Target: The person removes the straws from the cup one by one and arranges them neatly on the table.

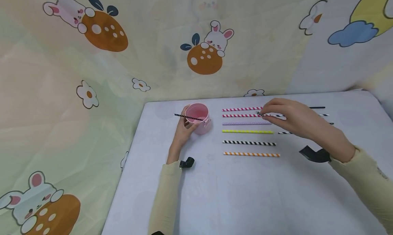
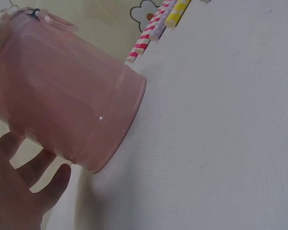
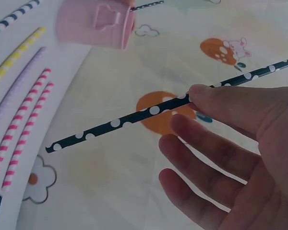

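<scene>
My left hand (image 1: 181, 134) grips a pink plastic cup (image 1: 202, 127) by its left side, at the left of the white table. A black dotted straw (image 1: 184, 116) leans in that cup, its upper end sticking out past the rim to the left. Between thumb and finger of my right hand (image 1: 294, 118) is a black paper straw with white dots (image 3: 115, 123), held in the air above the straws on the table. In the left wrist view the cup (image 2: 67, 96) shows from the side, with the fingers behind its wall.
Several paper straws lie in a column right of the cup: red-striped (image 1: 241, 109), purple (image 1: 242, 123), yellow-green (image 1: 247, 131), black-striped (image 1: 248, 143) and orange-striped (image 1: 251, 154). More dark straws (image 1: 317, 107) lie partly hidden behind my right hand. A patterned cloth (image 1: 165, 57) rises behind the table.
</scene>
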### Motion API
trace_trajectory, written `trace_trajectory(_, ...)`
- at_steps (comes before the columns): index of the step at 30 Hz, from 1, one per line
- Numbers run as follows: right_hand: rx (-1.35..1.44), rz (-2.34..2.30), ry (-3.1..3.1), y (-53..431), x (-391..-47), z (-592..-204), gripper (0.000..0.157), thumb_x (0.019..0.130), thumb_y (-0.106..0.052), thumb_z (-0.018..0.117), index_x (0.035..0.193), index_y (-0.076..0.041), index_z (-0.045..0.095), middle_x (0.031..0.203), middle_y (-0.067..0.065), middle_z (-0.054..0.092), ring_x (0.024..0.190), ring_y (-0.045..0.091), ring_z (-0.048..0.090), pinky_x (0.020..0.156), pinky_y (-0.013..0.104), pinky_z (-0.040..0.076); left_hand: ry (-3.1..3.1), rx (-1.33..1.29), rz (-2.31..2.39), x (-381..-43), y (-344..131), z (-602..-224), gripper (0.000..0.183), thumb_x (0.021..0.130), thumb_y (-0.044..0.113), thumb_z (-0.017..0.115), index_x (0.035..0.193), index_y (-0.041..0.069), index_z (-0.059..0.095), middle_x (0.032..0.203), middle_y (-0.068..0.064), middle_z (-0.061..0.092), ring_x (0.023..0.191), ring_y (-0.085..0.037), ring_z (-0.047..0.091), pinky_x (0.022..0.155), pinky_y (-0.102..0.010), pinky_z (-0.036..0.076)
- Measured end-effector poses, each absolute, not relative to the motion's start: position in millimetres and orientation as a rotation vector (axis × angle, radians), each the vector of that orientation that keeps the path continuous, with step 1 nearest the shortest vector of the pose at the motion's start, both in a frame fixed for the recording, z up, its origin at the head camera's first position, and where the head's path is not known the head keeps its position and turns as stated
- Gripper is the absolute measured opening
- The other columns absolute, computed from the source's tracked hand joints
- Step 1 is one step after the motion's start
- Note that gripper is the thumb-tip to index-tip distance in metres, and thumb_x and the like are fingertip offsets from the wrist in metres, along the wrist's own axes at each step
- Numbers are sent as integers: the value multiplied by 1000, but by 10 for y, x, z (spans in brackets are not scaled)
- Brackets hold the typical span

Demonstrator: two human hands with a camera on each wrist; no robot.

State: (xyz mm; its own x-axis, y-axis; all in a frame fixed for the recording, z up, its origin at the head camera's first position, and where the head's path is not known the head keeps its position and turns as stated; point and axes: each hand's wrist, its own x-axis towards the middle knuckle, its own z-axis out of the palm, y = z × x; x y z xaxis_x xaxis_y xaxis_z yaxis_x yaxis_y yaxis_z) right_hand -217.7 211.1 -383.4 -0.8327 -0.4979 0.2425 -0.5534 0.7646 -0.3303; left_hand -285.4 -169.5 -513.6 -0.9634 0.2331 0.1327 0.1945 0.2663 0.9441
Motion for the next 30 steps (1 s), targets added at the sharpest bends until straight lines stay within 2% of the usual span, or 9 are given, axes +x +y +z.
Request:
trace_trajectory(5, 840, 473, -2799, 2318, -2034, -3922, 28, 80, -9, 83, 105, -21, 75, 108, -4, 69, 97, 17, 67, 75, 39, 58, 2484, 425, 1822, -2866, -1678, -5127, 85, 90, 14, 71, 160, 15, 23, 154, -17, 41, 137, -40, 45, 114, -56, 40)
trace_trajectory(9, 873, 390, -2746, 2453, -1988, -4022, 28, 74, -7, 85, 99, -18, 76, 103, -1, 69, 89, 19, 68, 69, 41, 58, 2480, 446, 1835, -2893, -1686, -5178, 85, 90, 12, 70, 160, 13, 22, 155, -19, 40, 137, -42, 46, 113, -56, 40)
trace_trajectory(14, 859, 262, -2740, 2593, -1950, -4178, 26, 70, -5, 87, 92, -10, 76, 95, 6, 70, 79, 23, 68, 65, 43, 58, 2484, 416, 1859, -2984, -1717, -5404, 86, 90, 17, 72, 160, 26, 23, 156, -13, 40, 136, -38, 46, 114, -54, 40)
trace_trajectory(15, 843, 239, -2759, 2626, -1937, -4211, 25, 70, -5, 87, 92, -9, 76, 94, 7, 70, 79, 25, 68, 65, 44, 58, 2491, 413, 1862, -3001, -1722, -5454, 86, 90, 23, 73, 160, 29, 24, 155, -12, 41, 136, -36, 47, 114, -53, 40)
trace_trajectory(17, 794, 187, -2842, 2681, -1909, -4275, 23, 73, -5, 85, 93, -8, 75, 95, 9, 71, 80, 27, 68, 67, 46, 58, 2503, 420, 1875, -3008, -1724, -5499, 85, 89, 23, 74, 158, 34, 26, 153, -9, 43, 134, -34, 48, 113, -52, 42)
trace_trajectory(21, 720, 115, -3006, 2796, -1872, -4420, 16, 80, -7, 81, 95, -8, 74, 95, 9, 70, 82, 29, 68, 69, 47, 58, 2506, 432, 1904, -3006, -1719, -5528, 84, 88, 29, 75, 157, 37, 28, 151, -6, 45, 133, -32, 50, 112, -53, 43)
trace_trajectory(26, 698, 50, -3107, 2940, -1880, -4599, 11, 81, -6, 79, 91, -8, 74, 86, 6, 68, 75, 25, 66, 64, 44, 57, 2513, 431, 1888, -3011, -1730, -5520, 84, 87, 30, 75, 156, 39, 28, 151, -5, 45, 133, -32, 50, 112, -52, 43)
trace_trajectory(28, 698, 43, -3114, 2985, -1888, -4669, 10, 81, -4, 79, 89, -7, 74, 81, 5, 66, 70, 22, 64, 61, 42, 55, 2517, 433, 1881, -3010, -1733, -5516, 84, 87, 22, 73, 156, 38, 28, 151, -5, 45, 133, -32, 50, 112, -53, 43)
trace_trajectory(30, 700, 50, -3104, 3033, -1885, -4757, 10, 80, -3, 79, 88, -7, 74, 78, 4, 64, 66, 20, 62, 58, 39, 54, 2525, 430, 1871, -3009, -1734, -5514, 84, 87, 21, 73, 156, 38, 28, 151, -6, 45, 133, -33, 50, 112, -53, 43)
